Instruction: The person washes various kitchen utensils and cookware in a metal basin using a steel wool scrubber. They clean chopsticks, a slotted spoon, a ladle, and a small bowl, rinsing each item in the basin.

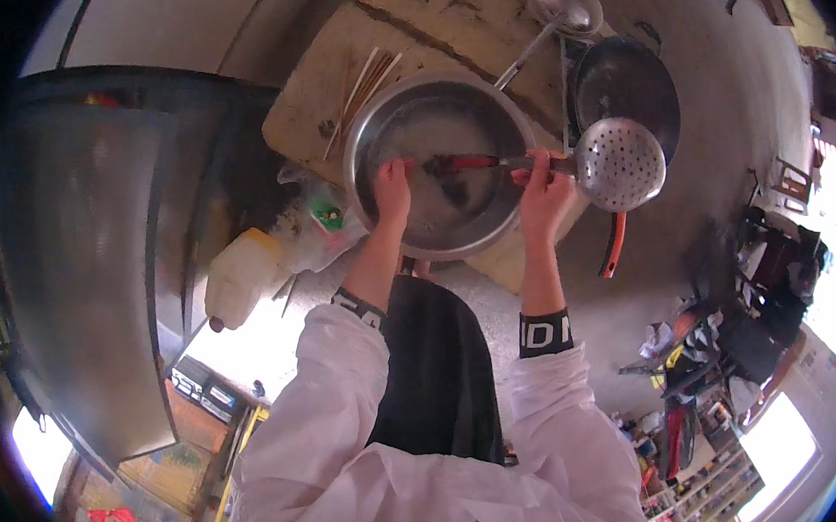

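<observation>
**Silver perforated skimmer (621, 164) held across round steel basin (357, 140)**

Near-left of the basin is a whitish plastic jug (243, 273). Inside its left rim hovers the left hand (393, 193), fingers curled (whether this grip holds anything, I cannot tell). At its right rim, the right hand (543, 187) has its grip closed around the skimmer's shaft; the perforated head lies right of the basin, the red-and-black handle over it. Farther right sits a dark round pan (629, 82); beyond the basin, a silver metal ladle (569, 7).

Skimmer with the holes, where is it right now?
In the head view, the skimmer is in the right hand, its perforated head right of the steel basin and partly overlapping the dark pan.
</observation>
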The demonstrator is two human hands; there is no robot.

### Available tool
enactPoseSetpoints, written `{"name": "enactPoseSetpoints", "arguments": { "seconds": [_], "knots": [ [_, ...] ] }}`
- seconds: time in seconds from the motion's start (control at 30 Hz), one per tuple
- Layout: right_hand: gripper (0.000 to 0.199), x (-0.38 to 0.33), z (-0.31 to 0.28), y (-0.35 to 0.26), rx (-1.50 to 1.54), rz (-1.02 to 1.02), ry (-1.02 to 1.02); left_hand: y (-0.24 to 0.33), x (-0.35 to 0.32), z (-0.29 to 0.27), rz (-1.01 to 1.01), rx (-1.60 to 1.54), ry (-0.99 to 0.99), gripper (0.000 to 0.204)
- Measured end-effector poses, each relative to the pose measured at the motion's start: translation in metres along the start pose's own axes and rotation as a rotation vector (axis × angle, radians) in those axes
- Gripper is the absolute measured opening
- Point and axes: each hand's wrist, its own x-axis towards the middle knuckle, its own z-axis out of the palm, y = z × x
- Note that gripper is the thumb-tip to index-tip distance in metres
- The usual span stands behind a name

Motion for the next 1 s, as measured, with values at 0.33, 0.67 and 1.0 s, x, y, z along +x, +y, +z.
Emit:
{"name": "enactPoseSetpoints", "arguments": {
  "seconds": [0.33,0.67,1.0],
  "knots": [
    [0.018,-0.005,0.023,0.016,0.05,-0.13,0.033,0.025,-0.012,0.065,-0.262,-0.777,-0.212,0.022],
    [0.02,-0.014,0.025,0.005,0.097,-0.12,-0.001,0.035,-0.014,0.032,-0.151,-0.588,-0.142,0.022],
    [0.014,-0.023,0.022,0.005,0.113,-0.075,-0.043,0.004,0.002,0.037,-0.053,-0.29,-0.163,0.021]
  ]
}}
